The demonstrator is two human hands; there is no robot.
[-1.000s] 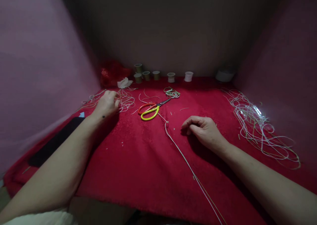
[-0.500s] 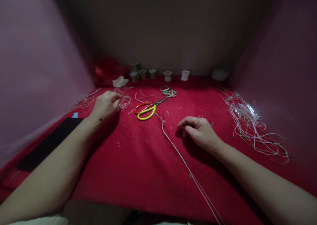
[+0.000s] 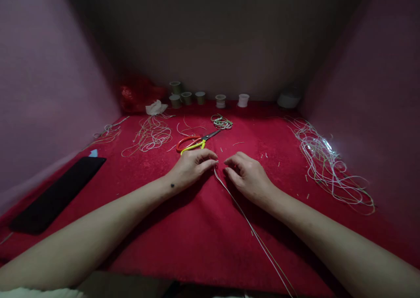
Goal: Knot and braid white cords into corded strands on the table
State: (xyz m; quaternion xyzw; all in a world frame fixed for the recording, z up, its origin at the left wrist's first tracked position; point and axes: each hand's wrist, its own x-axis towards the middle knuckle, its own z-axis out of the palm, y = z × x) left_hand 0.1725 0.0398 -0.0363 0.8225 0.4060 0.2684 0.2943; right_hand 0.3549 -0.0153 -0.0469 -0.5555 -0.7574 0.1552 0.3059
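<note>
A pale cord (image 3: 241, 209) with a small knot at its far end runs from the middle of the red cloth over the front edge. At the knotted end, my left hand (image 3: 192, 169) has its thumb and forefinger closed on the cord. Just right of the knot, my right hand (image 3: 249, 175) rests with its fingers curved and apart, holding nothing. Scissors (image 3: 193, 144) with one red and one yellow handle lie behind my left hand, which hides part of the yellow loop.
Tangled cords (image 3: 331, 166) lie at the right, and another loose bunch (image 3: 151, 134) at the left. Behind the scissors sits a small green-white coil (image 3: 222, 121). Several spools (image 3: 220, 101) line the back beside a red bag (image 3: 139, 94). A black flat object (image 3: 59, 195) lies at left.
My left hand has come right from beside the left cord bunch to the knotted end, closing on it. My right hand has shifted slightly left, its fingers opening a little.
</note>
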